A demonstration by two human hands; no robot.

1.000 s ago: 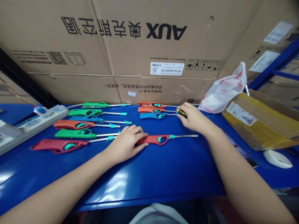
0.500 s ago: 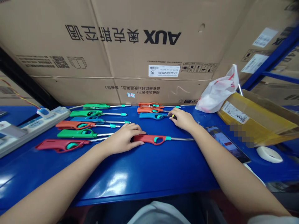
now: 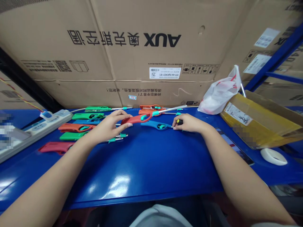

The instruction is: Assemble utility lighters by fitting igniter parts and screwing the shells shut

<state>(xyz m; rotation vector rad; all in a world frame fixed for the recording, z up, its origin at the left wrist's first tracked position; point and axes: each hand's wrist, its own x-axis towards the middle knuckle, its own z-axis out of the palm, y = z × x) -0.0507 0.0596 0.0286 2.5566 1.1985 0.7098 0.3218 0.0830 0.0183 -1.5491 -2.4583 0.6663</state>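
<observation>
My left hand (image 3: 111, 124) is closed around the grip of a red long-necked gas lighter (image 3: 138, 119). The lighter is lifted, its metal tube slanting up to the right over the orange lighters (image 3: 150, 107) at the back. With its fingertips my right hand (image 3: 187, 123) pinches the tube of a blue gas lighter (image 3: 155, 125). In the same hand sits a small black tool handle with a yellow end (image 3: 180, 121); the rest of it is hidden. To the left lie several more lighters, among them a green one (image 3: 73, 136) and a red one (image 3: 55, 147), partly behind my left arm.
A white power strip (image 3: 35, 129) runs along the left side. Cardboard (image 3: 132, 66) stands upright behind the blue tabletop (image 3: 142, 170). On the right are a white plastic bag (image 3: 219, 94), a taped carton (image 3: 262, 123), a phone (image 3: 236, 148) and a white oval object (image 3: 274, 156).
My left hand has lifted the red lighter off the table and moved it left and away from me. The blue lighter has shifted slightly towards me with my right hand.
</observation>
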